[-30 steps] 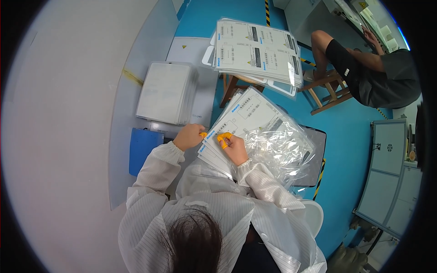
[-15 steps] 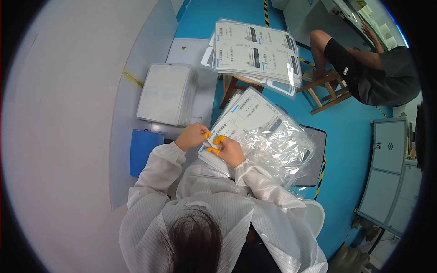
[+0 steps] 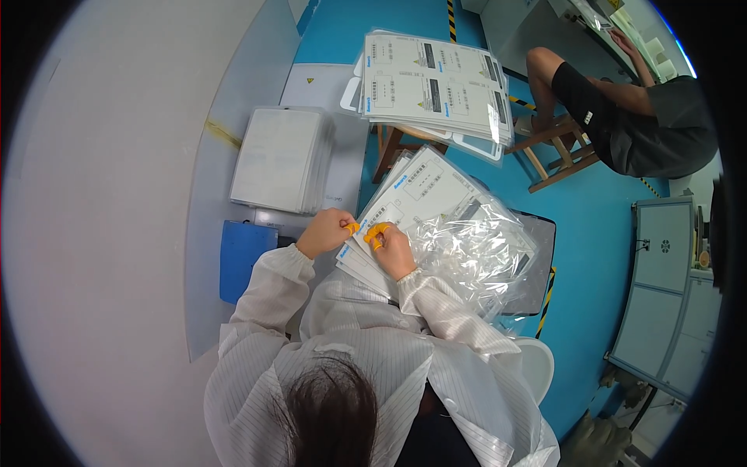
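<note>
Printed white panels (image 3: pixel 426 180) lie in a slanted pile in front of me. At the pile's left edge, my left hand (image 3: pixel 327 233) is closed in a pinch at the top panel's border. Close beside it, my right hand (image 3: pixel 394 253) is over the same panel, its thumb and fingertips drawn together. Orange finger cots cover fingertips of both hands. Whatever is between the fingertips is too small to make out. Crumpled clear plastic film (image 3: pixel 476 261) covers the right part of the pile, touching my right sleeve.
More printed panels (image 3: pixel 436 78) are stacked on a wooden stool (image 3: pixel 391 159) ahead. Left of them, blank white panels (image 3: pixel 278 158) are stacked by a low partition. A blue box (image 3: pixel 247 261) is nearer me. At far right, a person (image 3: pixel 654 124) sits beside a bench; a grey cabinet (image 3: pixel 654 292) stands nearer.
My right thumb has come up against the other fingertips, closing the gap seen before. My left hand stays almost in place.
</note>
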A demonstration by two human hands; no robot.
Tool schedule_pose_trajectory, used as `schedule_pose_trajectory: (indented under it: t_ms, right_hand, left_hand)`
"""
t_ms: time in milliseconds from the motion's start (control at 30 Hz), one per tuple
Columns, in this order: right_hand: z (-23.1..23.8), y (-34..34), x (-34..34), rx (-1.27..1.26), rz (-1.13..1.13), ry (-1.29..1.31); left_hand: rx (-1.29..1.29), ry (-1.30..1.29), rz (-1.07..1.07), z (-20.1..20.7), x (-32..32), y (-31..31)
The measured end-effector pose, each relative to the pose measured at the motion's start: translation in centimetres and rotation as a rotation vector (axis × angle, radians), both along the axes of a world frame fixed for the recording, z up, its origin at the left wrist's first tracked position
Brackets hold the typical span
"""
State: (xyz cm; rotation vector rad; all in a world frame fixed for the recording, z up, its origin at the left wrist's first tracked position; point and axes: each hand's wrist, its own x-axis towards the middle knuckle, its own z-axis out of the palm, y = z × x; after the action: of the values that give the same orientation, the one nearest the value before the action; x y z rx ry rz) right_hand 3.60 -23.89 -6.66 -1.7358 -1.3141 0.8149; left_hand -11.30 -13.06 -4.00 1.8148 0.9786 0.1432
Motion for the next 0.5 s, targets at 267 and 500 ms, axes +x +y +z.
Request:
schedule_pose_trajectory:
  t_ms: [267, 500]
  right_hand:
    - [0.0, -0.7, 1.7, 0.11, -0.079, 0.227]
    - [1.6, -2.9, 7.5, 0.427, -0.418, 1.307]
  left_hand:
    - [-0.145, -0.13, -0.053, -2.0, -1.5, 0.7]
    - [-0.497, -0.175, -0.064, -1.8, -1.6, 1.3]
